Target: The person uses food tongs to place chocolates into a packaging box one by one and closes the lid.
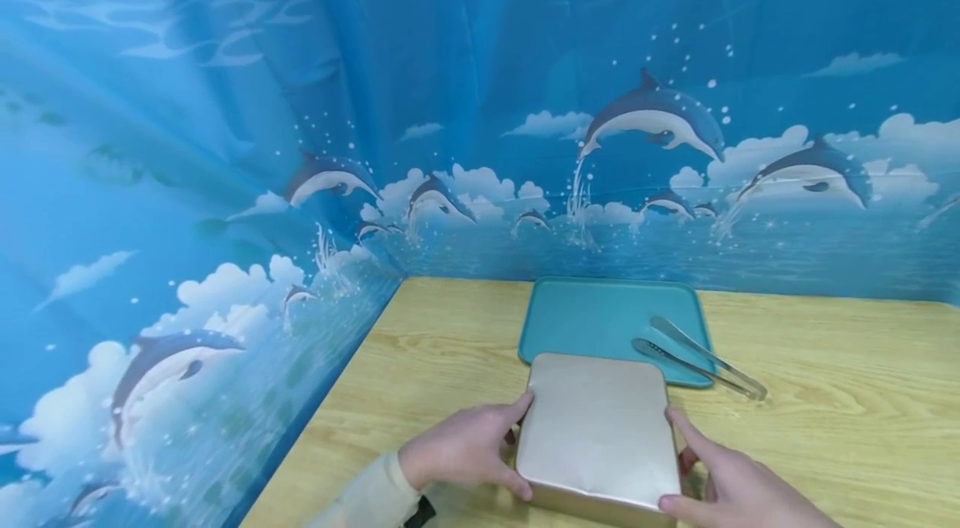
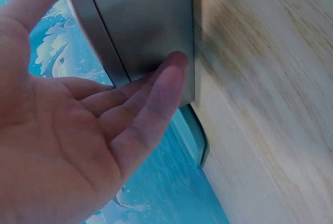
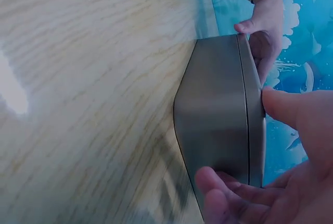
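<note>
A champagne-coloured square tin (image 1: 597, 428) with a lid sits on the wooden table, its seam line showing near the top in both wrist views. My left hand (image 1: 468, 446) holds the tin's left side, thumb at the near corner and a finger along the lid edge. On the opposite side, my right hand (image 1: 731, 474) grips it likewise, thumb at the near right corner. In the left wrist view, fingertips (image 2: 174, 70) lie against the tin's side wall. The right wrist view has the right hand's fingers (image 3: 208, 179) by the tin's wall.
Behind the tin lies a teal tray (image 1: 585, 316), partly covered by it in the head view. Metal tongs (image 1: 705, 366) rest across the tray's right edge onto the table (image 1: 847, 395). A blue dolphin-print curtain (image 1: 480, 95) stands along the back and left.
</note>
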`<state>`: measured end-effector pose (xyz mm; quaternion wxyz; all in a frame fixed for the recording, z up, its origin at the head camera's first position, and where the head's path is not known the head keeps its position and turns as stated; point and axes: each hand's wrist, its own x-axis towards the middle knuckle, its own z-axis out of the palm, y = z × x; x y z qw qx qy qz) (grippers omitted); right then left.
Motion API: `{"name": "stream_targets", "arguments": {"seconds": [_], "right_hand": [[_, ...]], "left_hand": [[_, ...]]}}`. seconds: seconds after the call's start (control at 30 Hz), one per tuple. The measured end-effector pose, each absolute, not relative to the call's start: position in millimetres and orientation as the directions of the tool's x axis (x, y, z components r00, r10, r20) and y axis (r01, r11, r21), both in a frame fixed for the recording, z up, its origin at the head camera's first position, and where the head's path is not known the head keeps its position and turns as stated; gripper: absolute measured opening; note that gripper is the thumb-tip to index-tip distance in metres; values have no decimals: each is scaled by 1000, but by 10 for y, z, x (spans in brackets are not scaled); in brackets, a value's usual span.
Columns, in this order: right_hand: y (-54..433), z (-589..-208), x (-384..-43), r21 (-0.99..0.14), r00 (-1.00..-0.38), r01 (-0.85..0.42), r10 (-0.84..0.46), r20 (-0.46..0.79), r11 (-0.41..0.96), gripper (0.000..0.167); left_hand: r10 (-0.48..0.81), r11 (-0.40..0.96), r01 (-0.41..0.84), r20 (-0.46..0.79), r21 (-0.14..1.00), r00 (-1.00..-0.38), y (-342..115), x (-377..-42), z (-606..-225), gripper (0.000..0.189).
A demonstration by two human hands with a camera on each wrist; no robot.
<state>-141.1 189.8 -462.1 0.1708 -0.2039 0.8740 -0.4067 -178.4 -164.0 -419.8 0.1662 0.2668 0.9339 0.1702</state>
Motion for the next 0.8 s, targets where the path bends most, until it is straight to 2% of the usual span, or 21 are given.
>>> {"name": "stream_targets", "arguments": {"seconds": [0.37,0.53,0.63,0.7,0.8], "right_hand": [[1852,-4557,-1392,-709,-886,-193,-430,-170,678,102],[1897,-4532,-1406,-698,-889,-198,-425,-168,689,102],[1899,-4489,-1421,-672,-903,-153,-379,-203,724,101],[1901,-4451,-1427,-631,-917,-156,-348,-193,760,99],[1916,-4377,-1431,-538,-942,-212,-317,-110,816,96]], "left_hand": [[577,804,518,-171,293,-799,-1604,-1820,-4210,120],[587,794,516,-185,320,-788,-1601,-1858,-4213,117],[589,787,505,-187,354,-786,-1605,-1876,-4201,112],[571,790,484,-167,377,-803,-1608,-1889,-4178,106],[539,797,474,-89,374,-837,-1593,-1924,-4114,93]]}}
